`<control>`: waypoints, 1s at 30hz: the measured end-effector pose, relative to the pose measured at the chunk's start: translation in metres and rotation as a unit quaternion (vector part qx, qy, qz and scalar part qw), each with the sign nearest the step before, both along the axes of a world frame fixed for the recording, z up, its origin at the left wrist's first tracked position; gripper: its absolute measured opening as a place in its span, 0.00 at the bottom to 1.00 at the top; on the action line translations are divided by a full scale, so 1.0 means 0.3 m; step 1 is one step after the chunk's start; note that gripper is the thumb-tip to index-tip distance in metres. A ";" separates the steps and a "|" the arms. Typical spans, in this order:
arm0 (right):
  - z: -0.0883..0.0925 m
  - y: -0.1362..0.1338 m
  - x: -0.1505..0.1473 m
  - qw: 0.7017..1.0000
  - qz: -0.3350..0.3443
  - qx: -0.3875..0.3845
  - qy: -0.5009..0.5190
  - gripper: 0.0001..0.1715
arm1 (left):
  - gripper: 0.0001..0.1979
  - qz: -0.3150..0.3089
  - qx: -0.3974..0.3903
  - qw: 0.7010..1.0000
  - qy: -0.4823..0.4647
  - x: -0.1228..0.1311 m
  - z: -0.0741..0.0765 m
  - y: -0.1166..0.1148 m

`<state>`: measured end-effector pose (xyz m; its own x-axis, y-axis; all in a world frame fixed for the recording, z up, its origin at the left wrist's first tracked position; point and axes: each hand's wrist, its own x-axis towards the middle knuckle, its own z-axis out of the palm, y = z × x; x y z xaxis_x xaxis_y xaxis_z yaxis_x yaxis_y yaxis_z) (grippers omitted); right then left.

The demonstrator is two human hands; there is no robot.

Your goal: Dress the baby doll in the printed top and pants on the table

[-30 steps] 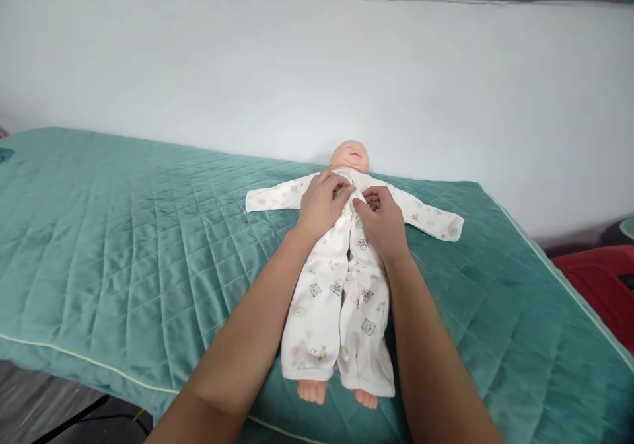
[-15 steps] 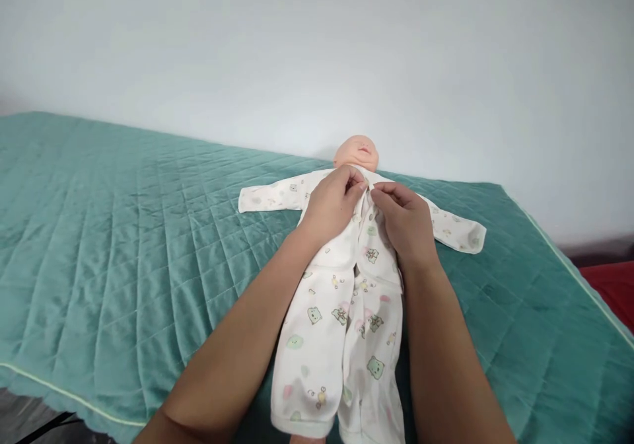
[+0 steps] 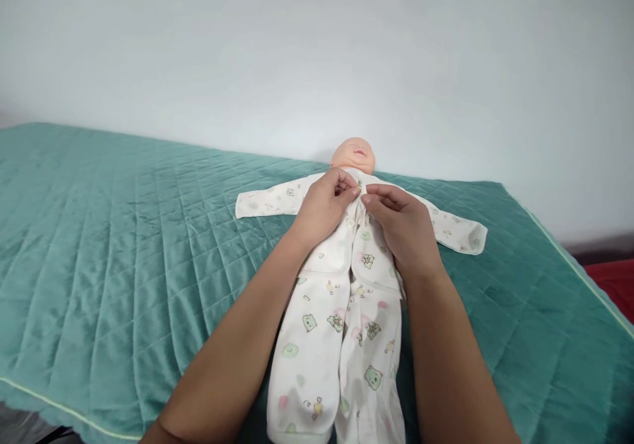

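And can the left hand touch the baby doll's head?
Probably yes: the left hand is at the printed shirt, just below the baby doll's head, and nothing seems in the way.

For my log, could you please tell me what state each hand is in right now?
Left hand: closed, thumb and finger pinching the white shirt front.
Right hand: closed, pinching the same front.
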<state>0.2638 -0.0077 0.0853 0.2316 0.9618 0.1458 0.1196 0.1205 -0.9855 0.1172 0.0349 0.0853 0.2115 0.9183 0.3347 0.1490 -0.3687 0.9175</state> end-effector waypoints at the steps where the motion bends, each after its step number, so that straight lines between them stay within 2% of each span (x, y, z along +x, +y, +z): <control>1: 0.005 -0.003 0.000 1.000 0.007 -0.006 -0.008 0.16 | 0.01 0.000 -0.007 1.000 -0.008 -0.001 -0.001 0.001; 5: 0.024 -0.012 -0.010 0.999 0.009 -0.015 -0.039 0.15 | 0.02 -0.017 -0.025 0.999 -0.021 -0.006 -0.001 0.004; 10: 0.025 -0.007 -0.019 0.997 0.006 -0.012 -0.070 0.16 | 0.06 -0.034 -0.011 0.999 -0.009 -0.008 0.002 -0.003; 16: 0.019 -0.010 -0.020 0.991 0.005 -0.004 -0.133 0.15 | 0.07 -0.005 -0.017 1.000 0.011 0.001 0.006 -0.007; 20: 0.035 -0.027 -0.030 0.977 0.002 -0.005 -0.213 0.18 | 0.08 0.016 -0.026 1.000 0.000 0.003 0.006 0.001; 24: 0.057 -0.050 -0.041 0.956 0.018 -0.005 -0.294 0.25 | 0.09 0.007 -0.035 0.999 -0.011 0.001 0.005 0.000; 26: 0.060 -0.055 -0.042 0.958 0.018 -0.009 -0.287 0.25 | 0.10 0.006 -0.035 0.999 -0.010 -0.001 0.004 -0.001; 30: 0.054 -0.046 -0.035 0.983 0.006 -0.016 -0.185 0.16 | 0.10 0.016 -0.006 1.000 0.010 -0.006 0.003 0.001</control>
